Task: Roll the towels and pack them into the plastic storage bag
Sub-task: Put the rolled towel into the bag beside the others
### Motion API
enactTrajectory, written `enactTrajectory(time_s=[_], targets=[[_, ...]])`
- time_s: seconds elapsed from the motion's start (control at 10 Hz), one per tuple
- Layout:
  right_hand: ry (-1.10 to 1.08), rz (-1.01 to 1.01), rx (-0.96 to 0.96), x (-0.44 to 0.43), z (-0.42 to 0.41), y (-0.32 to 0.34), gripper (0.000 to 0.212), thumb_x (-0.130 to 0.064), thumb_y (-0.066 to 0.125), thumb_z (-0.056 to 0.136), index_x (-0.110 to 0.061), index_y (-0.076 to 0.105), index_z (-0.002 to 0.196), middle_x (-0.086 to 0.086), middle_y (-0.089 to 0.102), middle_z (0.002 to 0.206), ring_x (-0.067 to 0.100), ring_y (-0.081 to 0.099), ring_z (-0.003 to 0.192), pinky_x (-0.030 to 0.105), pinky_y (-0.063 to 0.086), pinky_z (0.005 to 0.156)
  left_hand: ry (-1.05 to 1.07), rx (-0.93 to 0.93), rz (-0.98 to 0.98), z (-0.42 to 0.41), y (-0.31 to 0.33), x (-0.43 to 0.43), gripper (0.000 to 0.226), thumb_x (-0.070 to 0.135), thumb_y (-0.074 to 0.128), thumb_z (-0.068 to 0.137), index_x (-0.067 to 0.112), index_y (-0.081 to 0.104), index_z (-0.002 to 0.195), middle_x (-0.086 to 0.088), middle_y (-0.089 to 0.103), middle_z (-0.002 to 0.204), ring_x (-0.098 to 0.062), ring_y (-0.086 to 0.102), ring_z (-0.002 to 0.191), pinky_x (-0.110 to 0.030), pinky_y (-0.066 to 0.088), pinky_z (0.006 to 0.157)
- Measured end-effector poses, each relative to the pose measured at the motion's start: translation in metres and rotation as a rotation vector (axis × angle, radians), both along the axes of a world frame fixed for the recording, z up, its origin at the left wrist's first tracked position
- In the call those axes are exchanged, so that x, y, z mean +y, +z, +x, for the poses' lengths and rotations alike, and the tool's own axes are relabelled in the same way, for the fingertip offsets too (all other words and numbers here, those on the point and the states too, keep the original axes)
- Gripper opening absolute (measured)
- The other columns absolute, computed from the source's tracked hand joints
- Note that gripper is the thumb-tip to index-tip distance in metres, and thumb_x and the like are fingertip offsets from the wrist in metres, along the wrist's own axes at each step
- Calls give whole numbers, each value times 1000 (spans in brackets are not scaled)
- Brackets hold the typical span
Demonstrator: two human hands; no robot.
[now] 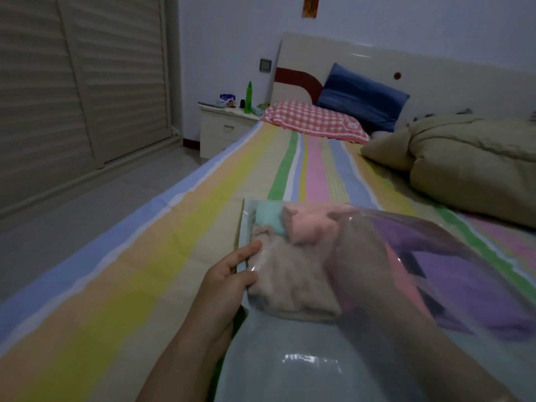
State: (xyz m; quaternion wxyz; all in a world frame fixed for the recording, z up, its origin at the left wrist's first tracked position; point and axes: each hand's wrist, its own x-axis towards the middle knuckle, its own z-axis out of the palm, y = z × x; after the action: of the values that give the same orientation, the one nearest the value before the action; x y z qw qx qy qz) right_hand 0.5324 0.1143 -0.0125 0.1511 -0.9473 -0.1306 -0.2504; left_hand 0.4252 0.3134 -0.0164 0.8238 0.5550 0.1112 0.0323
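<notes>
Left hand pinches the edge of the plastic storage bag, while the right hand, its grip unreadable inside, could shove the towels unrolled.

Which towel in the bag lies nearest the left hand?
The beige towel, right beside the left hand gripping the bag by its edge. The teal towel and pink towel lie farther up, the purple towel far right.

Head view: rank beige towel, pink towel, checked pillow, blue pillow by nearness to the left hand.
1. Beige towel, in the bag the left hand grips.
2. Pink towel, just beyond.
3. Checked pillow, far ahead.
4. Blue pillow, behind it.
</notes>
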Motion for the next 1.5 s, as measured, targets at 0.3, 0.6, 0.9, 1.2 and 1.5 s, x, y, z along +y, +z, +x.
enactTrajectory(time_s=[0.3,0.6,0.9,1.2,1.5], targets=[[159,-471,76,19,45,7,77,-31,58,80,-27,25,150,4,41,147,28,41,133,42,36,107,0,21,26,3,-2,0,54,-18,43,84,20,71,110,-4,68,111,-21,69,95,-29,59,75],[-9,161,-96,63,45,-6,33,-25,48,77,-25,69,103,0,70,97,27,63,91,41,46,84,12,21,86,5,-8,0,56,-18,44,84,24,70,109,2,75,93,-15,70,81,-27,56,69],[-182,-474,312,44,20,-13,76,-71,36,62,-27,64,117,-4,68,115,16,68,100,38,29,88,3,5,350,-7,13,1,54,-18,42,85,15,61,123,10,63,99,7,62,64,-5,46,54],[156,-271,229,-15,-212,-11,52,-50,30,92,-19,63,117,7,63,126,31,61,114,56,50,89,-403,-13,1191,-130,65,-13,64,46,60,84,27,41,142,-5,26,156,-15,25,142,-17,20,111],[268,-292,412,-140,-374,0,60,-53,9,100,-25,10,153,1,59,134,16,53,125,30,38,102,-421,-376,1204,-249,115,-166,34,30,56,92,31,58,127,16,52,134,-2,45,126,-15,30,104]])
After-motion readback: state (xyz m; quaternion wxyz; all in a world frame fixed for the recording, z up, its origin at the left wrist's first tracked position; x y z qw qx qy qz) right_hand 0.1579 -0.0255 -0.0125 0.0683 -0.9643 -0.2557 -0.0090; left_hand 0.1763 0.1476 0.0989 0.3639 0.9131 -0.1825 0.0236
